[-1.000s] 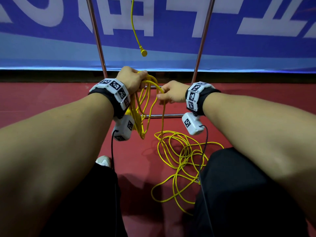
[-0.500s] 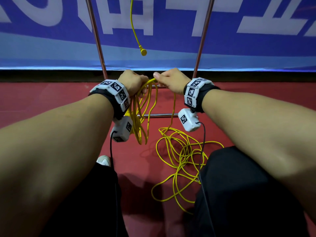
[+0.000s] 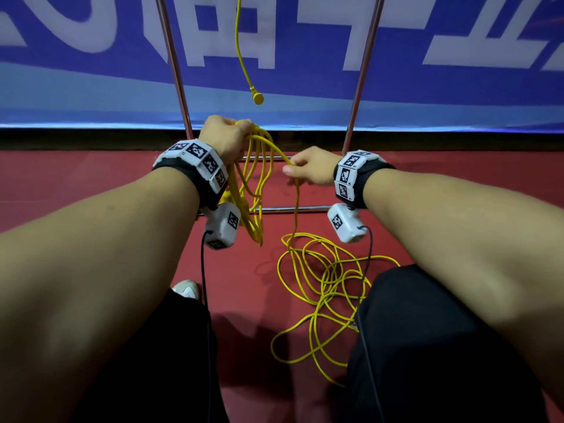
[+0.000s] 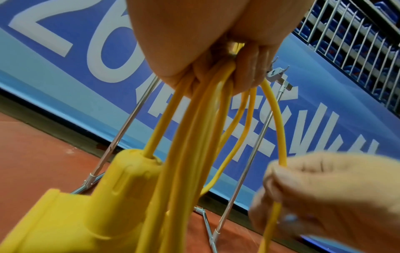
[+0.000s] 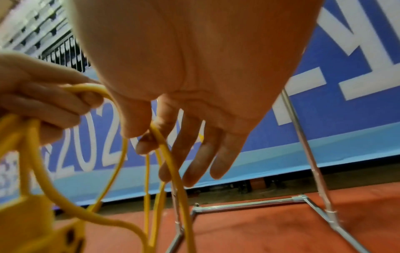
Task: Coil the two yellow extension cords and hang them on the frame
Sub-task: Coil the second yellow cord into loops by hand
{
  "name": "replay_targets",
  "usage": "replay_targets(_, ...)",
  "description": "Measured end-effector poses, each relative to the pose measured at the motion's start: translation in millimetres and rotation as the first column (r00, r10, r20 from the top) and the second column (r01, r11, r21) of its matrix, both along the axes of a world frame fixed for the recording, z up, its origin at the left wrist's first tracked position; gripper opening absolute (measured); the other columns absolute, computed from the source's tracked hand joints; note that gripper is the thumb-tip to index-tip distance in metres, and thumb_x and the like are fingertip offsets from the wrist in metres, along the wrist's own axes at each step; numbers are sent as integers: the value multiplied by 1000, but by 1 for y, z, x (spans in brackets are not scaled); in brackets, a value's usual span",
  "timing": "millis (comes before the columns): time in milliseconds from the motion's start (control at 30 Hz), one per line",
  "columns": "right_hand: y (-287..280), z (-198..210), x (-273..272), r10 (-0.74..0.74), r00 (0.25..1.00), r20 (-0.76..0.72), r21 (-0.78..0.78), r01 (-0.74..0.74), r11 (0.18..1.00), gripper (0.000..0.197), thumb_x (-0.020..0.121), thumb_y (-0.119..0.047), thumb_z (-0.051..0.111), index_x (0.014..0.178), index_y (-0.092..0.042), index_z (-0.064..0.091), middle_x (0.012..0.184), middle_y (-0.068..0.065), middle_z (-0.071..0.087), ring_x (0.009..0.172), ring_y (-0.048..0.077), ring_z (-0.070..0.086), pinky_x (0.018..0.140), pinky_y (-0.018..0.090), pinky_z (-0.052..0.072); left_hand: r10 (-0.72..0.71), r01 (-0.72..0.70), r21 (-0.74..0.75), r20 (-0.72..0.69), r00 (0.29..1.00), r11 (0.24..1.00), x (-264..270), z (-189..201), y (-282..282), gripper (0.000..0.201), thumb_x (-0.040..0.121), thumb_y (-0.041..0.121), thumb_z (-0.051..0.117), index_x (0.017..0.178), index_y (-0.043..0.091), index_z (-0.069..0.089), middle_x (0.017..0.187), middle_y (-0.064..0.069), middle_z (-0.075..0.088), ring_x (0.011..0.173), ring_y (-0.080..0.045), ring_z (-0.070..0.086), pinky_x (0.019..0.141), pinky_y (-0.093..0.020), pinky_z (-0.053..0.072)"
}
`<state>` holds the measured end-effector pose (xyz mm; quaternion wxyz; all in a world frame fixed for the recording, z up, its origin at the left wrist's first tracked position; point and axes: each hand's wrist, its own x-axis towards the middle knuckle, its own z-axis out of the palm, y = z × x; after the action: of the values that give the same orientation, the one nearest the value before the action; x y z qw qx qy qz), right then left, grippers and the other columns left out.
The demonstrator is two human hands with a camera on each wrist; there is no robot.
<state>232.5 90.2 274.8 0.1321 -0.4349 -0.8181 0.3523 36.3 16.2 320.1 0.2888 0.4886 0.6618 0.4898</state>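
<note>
My left hand (image 3: 241, 129) grips the top of several hanging loops of a yellow extension cord (image 3: 250, 193), held up in front of the metal frame (image 3: 174, 65). The left wrist view shows its fingers (image 4: 216, 68) curled round the strands, with the cord's yellow socket block (image 4: 86, 205) dangling below. To the right and slightly lower, my right hand (image 3: 291, 172) pinches the same cord between thumb and forefinger (image 5: 149, 137), its other fingers extended. From there the cord drops to a loose pile (image 3: 323, 270) on the floor. A second yellow cord (image 3: 241, 56) hangs from the frame, its plug (image 3: 258, 99) dangling.
The frame's low crossbar (image 3: 293, 209) runs across the red floor (image 3: 91, 178) behind the hands. A blue banner wall (image 3: 457, 87) stands behind it. My legs in black trousers and a white shoe (image 3: 186, 290) flank the cord pile. Black camera cables (image 3: 203, 270) hang from both wrists.
Half a second ago my right hand was up beside the left hand, laying a loop there. It has now moved down and right along the cord. The left hand has risen slightly.
</note>
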Motion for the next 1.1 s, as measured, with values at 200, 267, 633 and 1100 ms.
replay_targets(200,5,1,13,-184,979,-85,-68,178,982,48,100,-53,48,74,-15,61,63,7,56,52,17,55,51,23,40,22,-22,0,46,999,1000,-7,-3,-1,29,93,28,61,72,8,63,65,-10,56,49,-19,45,58,-30,41)
replay_targets(267,11,8,15,-264,948,-177,13,271,963,47,104,-46,43,75,-18,65,64,6,51,47,15,48,55,26,42,27,-26,-7,60,998,1000,-8,-4,0,29,93,26,61,72,7,62,59,-6,52,45,-18,42,55,-28,39)
replay_targets(633,6,16,-1,-330,943,35,499,269,823,28,90,-43,64,72,-23,56,74,-1,62,81,24,54,75,32,45,-11,12,38,-35,999,999,-5,-8,1,45,100,35,57,61,13,56,56,-3,52,41,-12,45,47,-21,40)
replay_targets(1100,-25,36,-54,83,906,-415,322,61,945,12,71,-16,66,70,-27,69,71,4,70,65,21,66,68,35,57,-31,31,-4,-127,991,1000,1,-10,3,31,90,31,62,69,8,61,58,-4,59,56,-20,50,59,-28,41)
